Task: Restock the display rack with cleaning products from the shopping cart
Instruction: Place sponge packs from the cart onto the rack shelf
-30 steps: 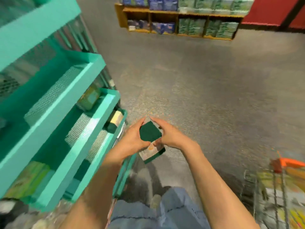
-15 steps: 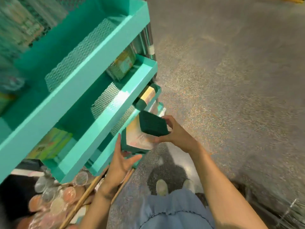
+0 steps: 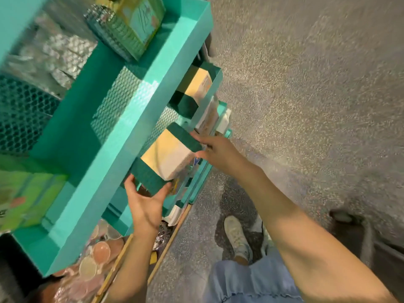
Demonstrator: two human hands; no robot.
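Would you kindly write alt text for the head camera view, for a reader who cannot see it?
Both hands, left and right, hold a pack of green-and-yellow sponges at the edge of a teal display rack. A similar pack sits further along the shelf, above a speckled floor.

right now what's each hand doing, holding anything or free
Left hand: holding the near end of the sponge pack, fingers curled round it.
Right hand: pinching the far end of the same pack.
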